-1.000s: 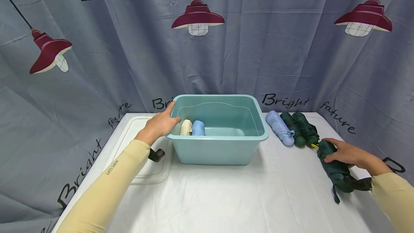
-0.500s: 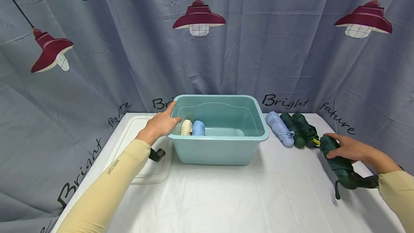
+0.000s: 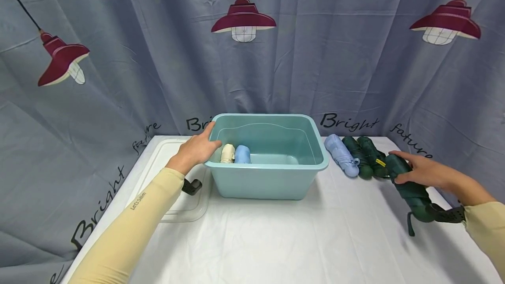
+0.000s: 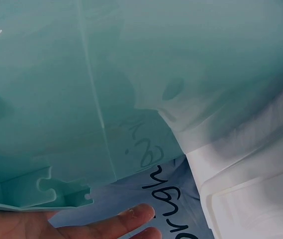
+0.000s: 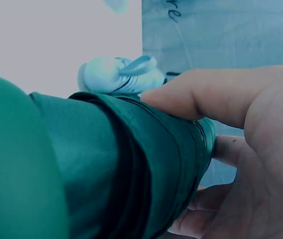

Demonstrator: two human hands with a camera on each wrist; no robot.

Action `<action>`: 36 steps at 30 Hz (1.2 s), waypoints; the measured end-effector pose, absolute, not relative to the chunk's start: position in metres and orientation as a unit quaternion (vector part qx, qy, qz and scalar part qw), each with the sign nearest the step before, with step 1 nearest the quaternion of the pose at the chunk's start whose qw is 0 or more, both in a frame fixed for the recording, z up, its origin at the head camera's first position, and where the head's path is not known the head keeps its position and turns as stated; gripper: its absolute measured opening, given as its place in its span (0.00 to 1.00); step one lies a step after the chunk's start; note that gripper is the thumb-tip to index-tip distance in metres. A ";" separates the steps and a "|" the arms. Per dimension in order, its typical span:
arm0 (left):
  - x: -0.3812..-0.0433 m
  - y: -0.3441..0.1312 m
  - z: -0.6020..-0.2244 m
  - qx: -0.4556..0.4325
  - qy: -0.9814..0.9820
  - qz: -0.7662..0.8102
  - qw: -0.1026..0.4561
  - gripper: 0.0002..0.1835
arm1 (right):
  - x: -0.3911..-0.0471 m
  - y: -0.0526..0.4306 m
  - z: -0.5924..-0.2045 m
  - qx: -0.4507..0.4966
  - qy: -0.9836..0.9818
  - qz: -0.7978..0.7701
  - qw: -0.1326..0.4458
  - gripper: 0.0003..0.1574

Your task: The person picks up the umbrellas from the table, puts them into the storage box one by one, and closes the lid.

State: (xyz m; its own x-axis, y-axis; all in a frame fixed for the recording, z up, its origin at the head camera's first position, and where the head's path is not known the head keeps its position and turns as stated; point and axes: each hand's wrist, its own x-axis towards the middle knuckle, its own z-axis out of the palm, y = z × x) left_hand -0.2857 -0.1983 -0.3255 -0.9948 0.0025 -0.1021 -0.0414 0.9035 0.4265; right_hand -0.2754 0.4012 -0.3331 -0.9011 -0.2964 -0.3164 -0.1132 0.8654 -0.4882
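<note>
My right hand (image 3: pixel 430 172) grips a folded dark green umbrella (image 3: pixel 408 189), held tilted just above the table with its wrist strap hanging. In the right wrist view the thumb lies along the top of the umbrella (image 5: pixel 156 149) and the fingers curl round its far side. My left hand (image 3: pixel 197 147) rests at the left rim of a teal plastic bin (image 3: pixel 260 183), thumb over the rim. The left wrist view shows its fingers (image 4: pixel 111 224) nearly straight outside the bin wall (image 4: pixel 56 99). Inside the bin, a cream roll (image 3: pixel 227 154) and a blue roll (image 3: pixel 242 154) stand side by side at the left.
Right of the bin lie a light blue folded umbrella (image 3: pixel 341 155) and two dark green ones, one left (image 3: pixel 357 157) and one right (image 3: pixel 372 157), side by side. A translucent lid (image 3: pixel 169 207) lies under my left forearm. A grey printed curtain (image 3: pixel 292 69) hangs behind the white table (image 3: pixel 276 240).
My right hand has lifted the green umbrella off the table and shifted it slightly away from me. The left hand stays at the bin's rim.
</note>
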 end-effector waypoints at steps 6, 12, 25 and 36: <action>-0.287 -0.196 -0.325 -0.005 0.975 0.218 0.049 0.43 | -0.273 0.391 -0.323 -0.113 0.949 -0.235 0.179 0.61; -0.288 -0.194 -0.324 -0.002 0.974 0.219 0.050 0.43 | -0.269 0.377 -0.312 -0.110 0.951 -0.234 0.169 0.61; -0.281 -0.196 -0.332 -0.002 0.975 0.212 0.062 0.42 | -0.262 0.345 -0.301 -0.123 0.954 -0.228 0.148 0.60; -0.286 -0.201 -0.326 0.011 0.976 0.210 0.057 0.43 | -0.270 0.326 -0.278 -0.125 0.960 -0.219 0.119 0.59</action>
State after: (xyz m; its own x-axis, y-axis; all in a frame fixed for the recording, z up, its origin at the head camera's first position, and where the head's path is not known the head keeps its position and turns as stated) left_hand -0.2863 -0.2012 -0.3262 -0.9932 0.0460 -0.1071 -0.0020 0.9119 0.4105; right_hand -0.2703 0.3258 -0.2777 -0.9405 -0.2924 -0.1729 -0.1887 0.8730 -0.4497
